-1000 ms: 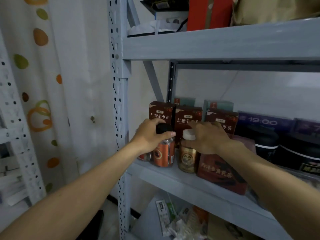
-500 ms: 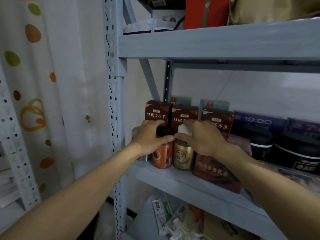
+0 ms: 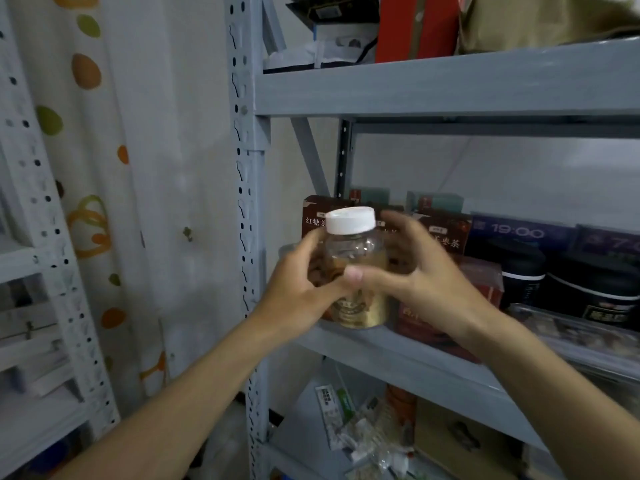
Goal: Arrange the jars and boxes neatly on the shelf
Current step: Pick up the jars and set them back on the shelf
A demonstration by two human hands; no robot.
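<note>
Head view: a clear jar (image 3: 355, 268) with a white lid (image 3: 350, 220) is held up in front of the middle shelf (image 3: 398, 355), near its left end, apparently lifted off the board — its gold-labelled base sits just above the shelf edge, though contact there cannot be ruled out. The jar is gripped from the left by the left hand (image 3: 298, 296), whose fingers are curled round the lower body. On the right side it is met by the right hand (image 3: 415, 271), thumb laid across the front and fingers spread apart behind the glass; whether those fingers press on it cannot be told through the blur. A two-sided hold is judged to suit a smooth jar being turned or re-seated. Behind it, brown tea boxes (image 3: 446, 233) are stood upright in a row — a line against which the jar is probably to be set.
</note>
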